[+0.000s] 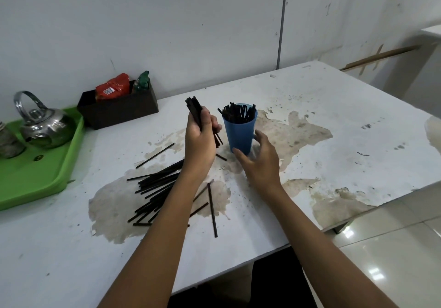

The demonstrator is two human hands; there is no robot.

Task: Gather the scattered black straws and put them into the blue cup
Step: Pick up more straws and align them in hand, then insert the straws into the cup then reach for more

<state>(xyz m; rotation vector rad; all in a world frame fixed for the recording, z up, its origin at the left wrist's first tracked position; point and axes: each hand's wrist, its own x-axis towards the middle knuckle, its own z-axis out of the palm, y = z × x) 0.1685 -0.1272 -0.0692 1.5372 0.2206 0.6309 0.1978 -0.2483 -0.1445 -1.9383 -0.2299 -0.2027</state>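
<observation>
The left hand [200,135] grips a bundle of black straws [193,109], fingers curled around it; the bundle's long axis runs nearly upright, tilted slightly toward the far left, with the top ends above the fist and the lower ends poking out below it, near the base of the blue cup [239,131]. The cup stands upright on the white table [334,116], just right of that hand, already packed with straws in the cup [237,113] that stand on end and fan outward over the rim. The right hand [259,159] is open, fingers spread around the near right side of the cup, thumb tip at its base; whether the fingers actually touch the wall I cannot tell. The loose straws [157,188] lie flat in a pile under and left of the left forearm, most with their long axes running from near left to far right. 1 separate straw [212,209] lies between the 2 forearms, pointing almost straight away from the person
</observation>
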